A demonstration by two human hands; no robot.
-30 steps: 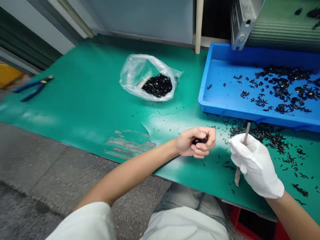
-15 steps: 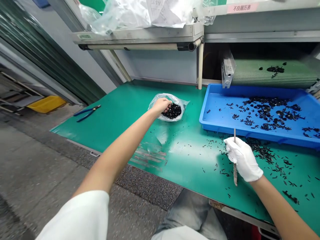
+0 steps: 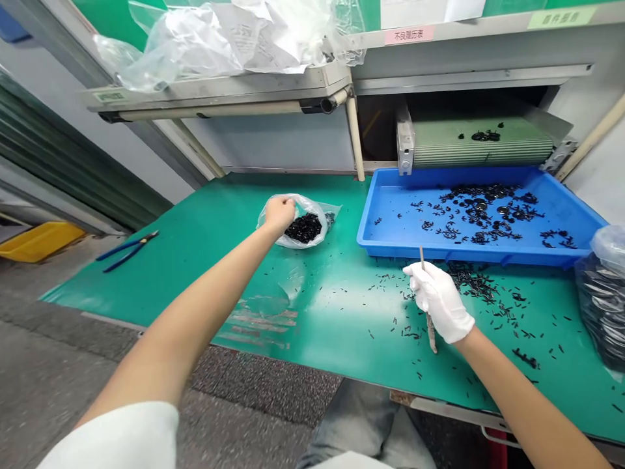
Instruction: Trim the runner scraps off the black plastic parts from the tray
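My bare left hand (image 3: 280,213) is closed at the left rim of a clear plastic bag (image 3: 316,207), gripping its edge. Inside the bag lies a heap of small shiny black parts (image 3: 303,228). My right hand (image 3: 438,303), in a white glove, is closed around a thin knife-like tool (image 3: 430,333) with a rough, wrapped-looking handle. Its narrow end points up past my fingers, towards the front wall of a blue tray (image 3: 415,250). Black plastic parts (image 3: 481,208), some round and some branched, are spread across the tray.
Black scraps (image 3: 476,283) litter the green table (image 3: 336,326) around my right hand. Blue-handled pliers (image 3: 127,250) lie at the left. A conveyor end (image 3: 483,151) overhangs the tray's back. A filled bag (image 3: 603,306) stands at the right; a shelf (image 3: 219,98) holds crumpled plastic.
My left hand has moved from the black parts inside the bag to its left rim. The view has swung right, bringing the filled bag into sight. My right hand keeps its hold on the tool.
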